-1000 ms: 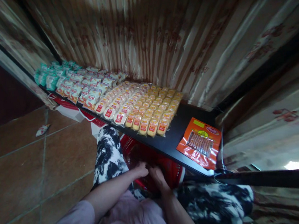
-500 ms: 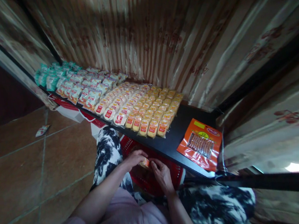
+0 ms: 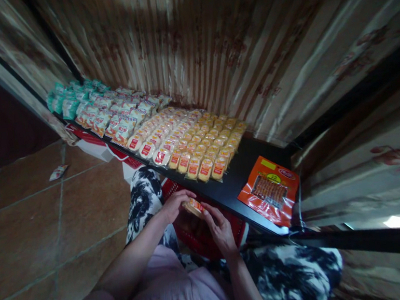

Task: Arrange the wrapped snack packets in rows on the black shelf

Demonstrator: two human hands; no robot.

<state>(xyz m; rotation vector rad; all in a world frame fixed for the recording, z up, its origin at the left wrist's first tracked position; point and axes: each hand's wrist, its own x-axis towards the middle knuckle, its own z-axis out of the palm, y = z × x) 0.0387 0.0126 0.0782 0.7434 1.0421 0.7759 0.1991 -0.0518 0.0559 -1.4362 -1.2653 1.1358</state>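
My left hand and my right hand both hold one small orange snack packet between them, fingers curled round its ends. They hover above a red plastic basket that stands between my knees, just below the front edge of a black shelf. On the shelf lie several rows of small packets, orange ones nearest, red-and-white ones further left. A larger orange sausage pack lies flat on the shelf's right end.
Green packets fill the shelf's far left end. White and red boxes sit under the shelf. A stray wrapper lies on the brown tiled floor. Striped curtain cloth hangs behind and to the right. A dark bar crosses at lower right.
Both hands came up out of the red basket with a small orange packet held between them and have risen toward the shelf edge.
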